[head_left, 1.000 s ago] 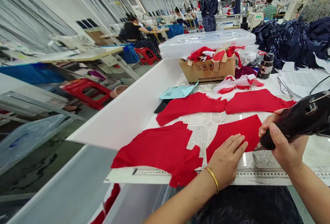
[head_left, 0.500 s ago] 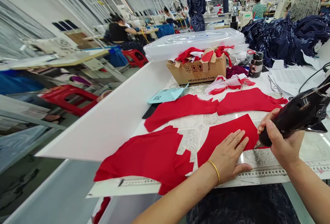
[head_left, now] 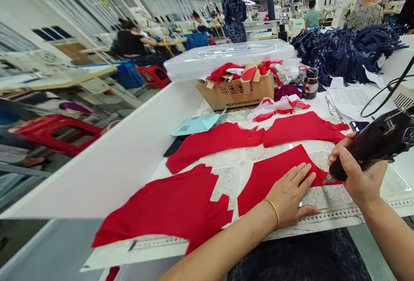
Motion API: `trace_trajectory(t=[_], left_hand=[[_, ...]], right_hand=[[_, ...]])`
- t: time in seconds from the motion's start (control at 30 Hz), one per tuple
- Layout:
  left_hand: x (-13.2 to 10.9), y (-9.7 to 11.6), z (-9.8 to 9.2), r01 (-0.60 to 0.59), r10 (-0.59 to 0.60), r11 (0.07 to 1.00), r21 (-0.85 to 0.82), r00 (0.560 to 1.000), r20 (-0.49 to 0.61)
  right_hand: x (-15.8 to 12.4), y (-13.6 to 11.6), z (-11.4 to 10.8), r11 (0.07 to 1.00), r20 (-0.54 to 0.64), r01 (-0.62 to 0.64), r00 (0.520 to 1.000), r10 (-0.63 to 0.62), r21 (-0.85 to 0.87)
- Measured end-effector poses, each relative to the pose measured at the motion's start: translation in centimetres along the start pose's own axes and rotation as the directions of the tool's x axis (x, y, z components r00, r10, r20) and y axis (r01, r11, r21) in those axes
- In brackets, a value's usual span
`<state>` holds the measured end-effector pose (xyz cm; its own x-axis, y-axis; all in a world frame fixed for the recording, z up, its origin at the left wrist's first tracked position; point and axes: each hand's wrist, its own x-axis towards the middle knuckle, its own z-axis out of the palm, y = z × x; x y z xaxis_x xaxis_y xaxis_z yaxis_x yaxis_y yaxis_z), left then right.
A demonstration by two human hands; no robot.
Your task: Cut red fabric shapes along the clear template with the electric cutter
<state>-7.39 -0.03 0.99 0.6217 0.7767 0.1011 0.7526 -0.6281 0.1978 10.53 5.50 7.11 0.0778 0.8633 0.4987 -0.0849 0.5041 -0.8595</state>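
The left hand [head_left: 291, 192] lies flat, palm down, on the near end of a red cloth piece [head_left: 268, 171] on the white table [head_left: 136, 160]. Its fingers are straight and a little spread, pointing up and to the right. The thumb reaches sideways onto the measuring strip [head_left: 336, 215] along the table's near edge, and a gold bangle [head_left: 274, 212] sits at the wrist. It grips nothing and only presses the cloth down. The right hand [head_left: 357, 175] is wrapped tight around the front of a dark handheld tool [head_left: 380, 138], thumb on top. The tool's body slants up to the right, and its pointed tip [head_left: 326, 180] meets the right corner of the same red piece, just beside the left fingertips. A bigger, jagged red piece [head_left: 168, 207] lies to the left, well apart from the hands, and two more red pieces [head_left: 213, 143] [head_left: 300, 126] lie end to end farther back. Behind them stand a cardboard box [head_left: 239, 95] stuffed with red and white scraps, a clear plastic tub [head_left: 226, 57] and a dark jar [head_left: 309, 83]. Papers [head_left: 352, 98] and a heap of navy cloth [head_left: 343, 50] are at the right. Against half a second ago, both hands keep nearly the same pose and the tip stays at the same corner of the cloth. The head has turned, so the box, the tub and the big red piece sit farther left in the view and more of the black cable [head_left: 384, 93] shows. A second ago the left thumb lay tucked against the hand; now it is stretched out over the strip.
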Motion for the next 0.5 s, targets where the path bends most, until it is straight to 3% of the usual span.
trace_trajectory(t=[0.3,0.5], left_hand=[[0.1,0.0,0.0,-0.006,0.006,0.999,-0.035,1.000,0.006],[1.6,1.1,0.1,-0.051,0.050,0.998,-0.031,0.999,-0.017]], right_hand=[[-0.1,0.2,-0.1,1.000,-0.024,0.016,1.000,-0.016,0.012],[0.3,-0.1,-2.1,0.996,-0.015,0.060,0.998,-0.061,-0.065]])
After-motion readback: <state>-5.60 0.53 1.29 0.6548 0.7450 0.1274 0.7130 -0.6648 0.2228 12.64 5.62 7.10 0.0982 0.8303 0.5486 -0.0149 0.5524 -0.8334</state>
